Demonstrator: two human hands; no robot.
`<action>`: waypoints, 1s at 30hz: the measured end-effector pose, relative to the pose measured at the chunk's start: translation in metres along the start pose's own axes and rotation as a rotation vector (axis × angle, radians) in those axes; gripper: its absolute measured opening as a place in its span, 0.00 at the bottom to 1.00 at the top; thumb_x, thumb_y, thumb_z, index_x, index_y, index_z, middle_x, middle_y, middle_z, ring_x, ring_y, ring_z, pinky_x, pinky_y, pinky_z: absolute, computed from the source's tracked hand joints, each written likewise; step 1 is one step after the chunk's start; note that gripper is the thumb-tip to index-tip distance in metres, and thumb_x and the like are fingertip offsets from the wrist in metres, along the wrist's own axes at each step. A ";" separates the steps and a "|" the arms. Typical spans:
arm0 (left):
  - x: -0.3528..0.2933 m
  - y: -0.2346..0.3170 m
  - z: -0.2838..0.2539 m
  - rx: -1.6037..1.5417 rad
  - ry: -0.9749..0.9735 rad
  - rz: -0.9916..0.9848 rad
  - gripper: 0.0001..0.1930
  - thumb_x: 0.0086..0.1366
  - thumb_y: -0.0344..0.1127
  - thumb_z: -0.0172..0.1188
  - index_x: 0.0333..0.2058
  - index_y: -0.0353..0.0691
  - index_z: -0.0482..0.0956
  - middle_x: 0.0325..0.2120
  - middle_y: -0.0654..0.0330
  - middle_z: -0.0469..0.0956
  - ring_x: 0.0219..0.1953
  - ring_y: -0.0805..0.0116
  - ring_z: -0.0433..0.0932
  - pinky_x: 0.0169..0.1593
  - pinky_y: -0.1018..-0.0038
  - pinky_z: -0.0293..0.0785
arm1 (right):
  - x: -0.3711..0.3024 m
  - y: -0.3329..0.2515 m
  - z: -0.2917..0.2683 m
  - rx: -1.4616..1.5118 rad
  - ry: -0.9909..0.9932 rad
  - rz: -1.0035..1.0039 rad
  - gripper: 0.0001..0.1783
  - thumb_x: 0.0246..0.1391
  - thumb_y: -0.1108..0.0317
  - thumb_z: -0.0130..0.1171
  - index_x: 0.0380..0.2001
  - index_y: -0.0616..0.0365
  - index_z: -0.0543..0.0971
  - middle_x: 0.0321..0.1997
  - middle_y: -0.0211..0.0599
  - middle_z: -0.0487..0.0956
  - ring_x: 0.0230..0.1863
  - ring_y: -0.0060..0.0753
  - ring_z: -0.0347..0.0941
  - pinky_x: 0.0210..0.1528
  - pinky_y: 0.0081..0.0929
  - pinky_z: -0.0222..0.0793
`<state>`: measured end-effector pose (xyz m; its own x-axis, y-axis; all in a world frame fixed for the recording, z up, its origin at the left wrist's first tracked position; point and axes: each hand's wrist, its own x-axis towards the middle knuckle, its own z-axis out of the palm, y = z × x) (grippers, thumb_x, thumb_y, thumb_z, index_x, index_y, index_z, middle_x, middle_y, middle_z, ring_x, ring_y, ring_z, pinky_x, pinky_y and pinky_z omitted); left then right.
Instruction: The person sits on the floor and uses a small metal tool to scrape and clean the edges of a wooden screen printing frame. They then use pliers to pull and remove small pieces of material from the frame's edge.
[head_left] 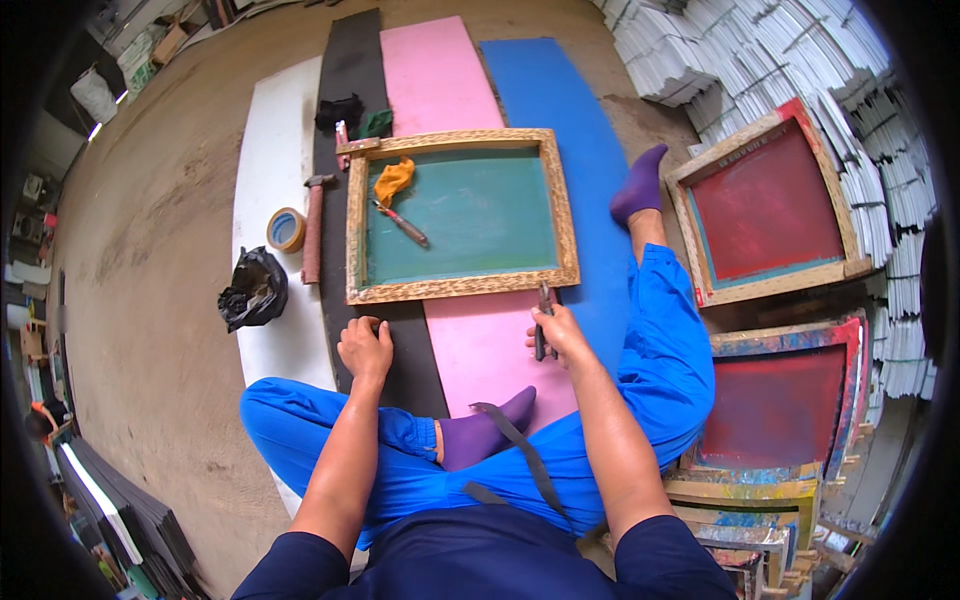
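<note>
A wooden frame point(462, 292) with a green mesh screen point(480, 215) lies flat in front of me. My right hand point(562, 335) is closed around pliers point(543, 338) with dark handles, their jaws at the frame's near edge, toward its right corner. Just below the near left part of the frame, my left hand point(365, 348) is curled shut; a small dark bit shows by its fingers, too small to name. On the mesh rest an orange cloth point(394, 181) and a small tool with a red-brown handle point(403, 224).
Left of the frame lie a hammer point(313, 230), a tape roll point(286, 230) and a black plastic bag point(253, 288). Dark cloths point(340, 112) and a red-and-white tool point(342, 142) sit beyond. More screen frames point(770, 205) stand at right, near stacked white sheets point(740, 50). Coloured mats point(555, 90) lie underneath.
</note>
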<state>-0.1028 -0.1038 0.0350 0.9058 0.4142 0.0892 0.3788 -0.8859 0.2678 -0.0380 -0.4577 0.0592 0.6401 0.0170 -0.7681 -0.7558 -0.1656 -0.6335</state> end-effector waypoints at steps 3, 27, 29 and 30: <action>-0.002 0.015 0.000 -0.025 0.041 0.083 0.09 0.61 0.43 0.69 0.36 0.48 0.83 0.37 0.62 0.78 0.43 0.56 0.77 0.46 0.57 0.71 | 0.006 0.003 -0.034 0.020 0.083 0.022 0.19 0.71 0.56 0.54 0.55 0.59 0.71 0.40 0.48 0.83 0.32 0.41 0.84 0.27 0.40 0.80; -0.015 0.056 0.007 -0.202 0.021 0.409 0.10 0.58 0.39 0.71 0.37 0.47 0.83 0.43 0.59 0.76 0.49 0.54 0.73 0.51 0.59 0.70 | 0.016 -0.016 -0.074 0.029 0.012 0.174 0.18 0.67 0.59 0.57 0.45 0.67 0.76 0.29 0.48 0.81 0.22 0.40 0.78 0.22 0.44 0.74; -0.015 0.057 0.009 -0.212 0.032 0.415 0.12 0.58 0.39 0.71 0.39 0.47 0.83 0.47 0.57 0.76 0.53 0.52 0.72 0.54 0.57 0.69 | 0.015 -0.007 -0.062 -0.048 0.133 0.099 0.17 0.65 0.60 0.57 0.41 0.68 0.78 0.25 0.46 0.80 0.17 0.36 0.75 0.19 0.41 0.72; -0.015 0.059 0.008 -0.215 0.053 0.420 0.13 0.57 0.39 0.72 0.40 0.47 0.83 0.49 0.56 0.75 0.55 0.51 0.72 0.57 0.56 0.69 | 0.012 -0.007 -0.054 -0.126 0.244 0.047 0.17 0.62 0.61 0.57 0.36 0.68 0.80 0.22 0.46 0.80 0.14 0.34 0.75 0.17 0.37 0.72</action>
<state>-0.0921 -0.1639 0.0422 0.9591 0.0443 0.2794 -0.0713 -0.9179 0.3903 -0.0181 -0.5092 0.0594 0.6308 -0.2288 -0.7415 -0.7719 -0.2821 -0.5697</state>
